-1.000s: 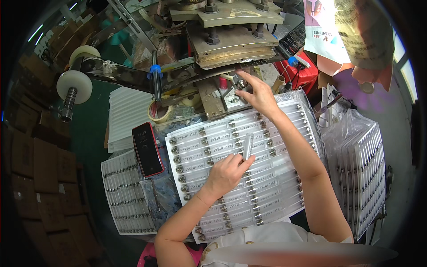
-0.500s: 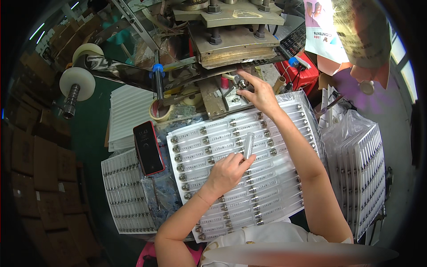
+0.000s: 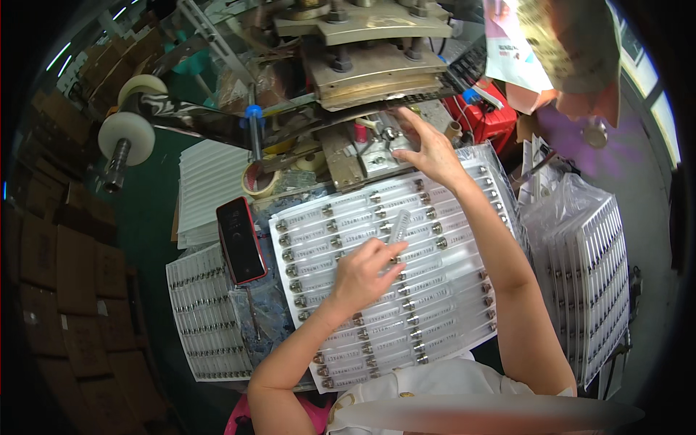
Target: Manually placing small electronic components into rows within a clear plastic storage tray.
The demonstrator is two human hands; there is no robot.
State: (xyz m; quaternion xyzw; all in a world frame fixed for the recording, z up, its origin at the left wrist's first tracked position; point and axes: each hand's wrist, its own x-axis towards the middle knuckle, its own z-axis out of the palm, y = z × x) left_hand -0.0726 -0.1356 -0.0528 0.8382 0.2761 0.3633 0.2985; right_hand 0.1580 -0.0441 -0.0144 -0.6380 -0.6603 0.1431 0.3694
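- While there is only the head view to go by, it shows the work plainly: the left hand rests over the tray of tubes, its fingers pinched on one small clear tube lifted at a slant above the rows.
- The right hand reaches up to the fixture plate beneath the press machine; its fingers are spread and curled at the plate, and I cannot tell whether they grip anything there.
- The tray lies across the person's lap, filled with rows of capped tubes lying flat.
- Judged from this, the step in hand is feeding tubes to the fixture; it would go best with the lifted tube kept by its body, cap end steady, clear of its neighbours, so no row is disturbed.
- The fingers at the plate should stay away from the press head above, which seems the main hazard.
- Nearby: a red-cased phone at the tray's left edge, a tape roll behind it, a white spool farther left, and bagged trays stacked on the right.
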